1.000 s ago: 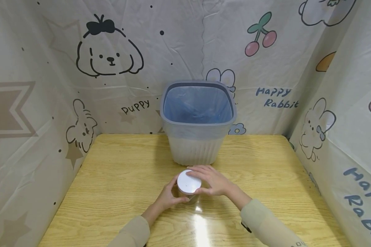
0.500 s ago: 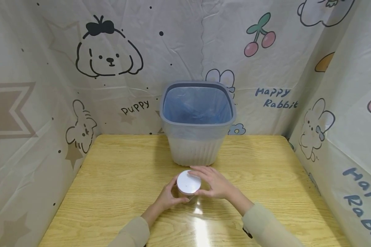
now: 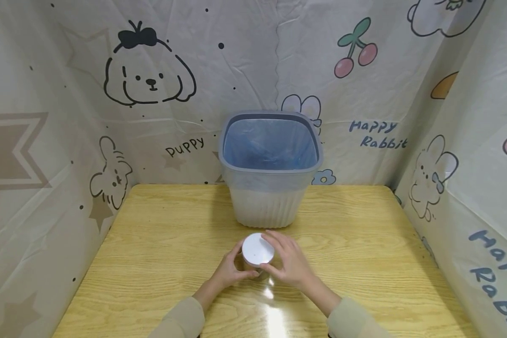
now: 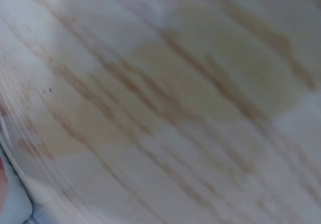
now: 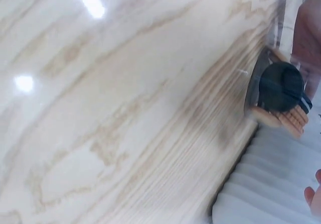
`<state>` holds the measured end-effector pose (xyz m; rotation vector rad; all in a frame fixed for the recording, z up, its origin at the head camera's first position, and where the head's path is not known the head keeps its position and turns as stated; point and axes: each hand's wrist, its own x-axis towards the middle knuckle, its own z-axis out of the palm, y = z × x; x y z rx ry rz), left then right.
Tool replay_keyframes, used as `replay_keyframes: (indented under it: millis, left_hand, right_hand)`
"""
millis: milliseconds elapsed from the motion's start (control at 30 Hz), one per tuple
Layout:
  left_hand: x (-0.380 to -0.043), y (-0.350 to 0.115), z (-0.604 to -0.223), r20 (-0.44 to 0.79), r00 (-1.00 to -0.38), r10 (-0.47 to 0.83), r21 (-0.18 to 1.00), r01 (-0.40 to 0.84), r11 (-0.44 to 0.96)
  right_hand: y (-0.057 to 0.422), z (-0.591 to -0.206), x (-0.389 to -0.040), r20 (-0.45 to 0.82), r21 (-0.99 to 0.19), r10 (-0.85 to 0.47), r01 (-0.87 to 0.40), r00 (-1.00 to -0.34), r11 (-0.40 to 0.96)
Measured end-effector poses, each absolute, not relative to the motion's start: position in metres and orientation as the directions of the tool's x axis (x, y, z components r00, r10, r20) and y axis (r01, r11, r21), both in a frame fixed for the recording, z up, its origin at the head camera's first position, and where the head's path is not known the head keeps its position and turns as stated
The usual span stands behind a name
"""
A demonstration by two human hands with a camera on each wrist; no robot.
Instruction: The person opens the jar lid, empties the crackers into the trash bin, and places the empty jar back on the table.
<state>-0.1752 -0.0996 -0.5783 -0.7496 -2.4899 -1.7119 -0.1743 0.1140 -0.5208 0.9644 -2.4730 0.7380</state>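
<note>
A clear jar (image 3: 260, 272) with a round white lid (image 3: 255, 249) stands upright on the table, in front of the bin. My left hand (image 3: 228, 270) grips the jar's side from the left, thumb towards me. From the right, my right hand (image 3: 291, 263) holds the lid's rim between thumb and fingers. Most of the jar's body is hidden under the lid and behind the hands. In the right wrist view, a dark round shape (image 5: 281, 86) with tan pieces beside it shows at the right, and fingertips (image 5: 313, 199) enter at the lower right edge.
A bin (image 3: 266, 202) with a blue-grey rim and a clear liner stands just behind the jar. The wood-grain table (image 3: 160, 234) is enclosed by printed cloth (image 3: 245, 56) at the back and both sides. Glare lies on the tabletop before the jar.
My right hand has turned around the lid, its thumb and wrist shifting towards me and its fingers moving right along the rim. The left hand and the jar stay in place.
</note>
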Motion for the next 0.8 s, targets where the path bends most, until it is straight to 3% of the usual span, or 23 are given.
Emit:
replay_keyframes:
  millis: [267, 433, 800]
  left_hand:
    - [-0.175, -0.1, -0.578, 0.303, -0.882, 0.362, 0.867, 0.412, 0.279]
    - [-0.168, -0.099, -0.558, 0.311, -0.875, 0.371, 0.854, 0.428, 0.294]
    - [-0.162, -0.098, -0.542, 0.337, -0.865, 0.371, 0.843, 0.453, 0.291]
  right_hand:
    - [0.107, -0.527, -0.164, 0.496, -0.378, -0.443, -0.645, -0.747, 0.664]
    - [0.104, -0.527, -0.161, 0.47, -0.4, -0.425, -0.616, -0.774, 0.679]
    - [0.098, -0.528, -0.159, 0.518, -0.391, -0.394, -0.62, -0.759, 0.68]
